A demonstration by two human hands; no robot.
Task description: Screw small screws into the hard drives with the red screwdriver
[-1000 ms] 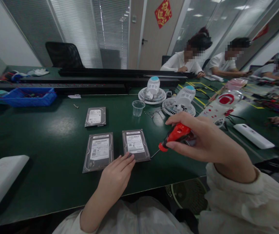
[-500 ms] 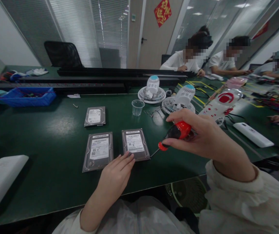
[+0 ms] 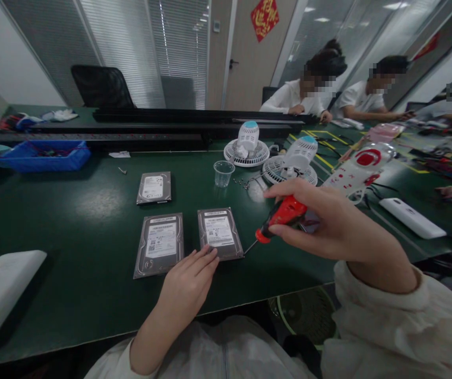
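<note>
A hard drive (image 3: 218, 231) lies label up on the green table, its lower edge nearest me. My left hand (image 3: 188, 281) rests its outstretched fingers flat on that drive's lower left corner. In my right hand (image 3: 320, 221) is a screwdriver (image 3: 288, 214) with a red and black handle, pinched between thumb and fingers. Its thin shaft slants down to the left, and the tip meets the drive's lower right corner. Whether it sits in a screw is too small to tell. Two more hard drives lie to the left, a near one (image 3: 159, 246) and a farther one (image 3: 154, 188).
A clear plastic cup (image 3: 223, 173) stands beyond the drives, with loose screws (image 3: 242, 182) beside it. Behind are two white fan parts (image 3: 248, 142). A blue bin (image 3: 44, 156) and a white power bank-like block (image 3: 4, 295) are left; several people sit at far right.
The screwdriver handle has turned in my right hand, showing more red, and the fingers have shifted around it. My left hand and the drives stay put.
</note>
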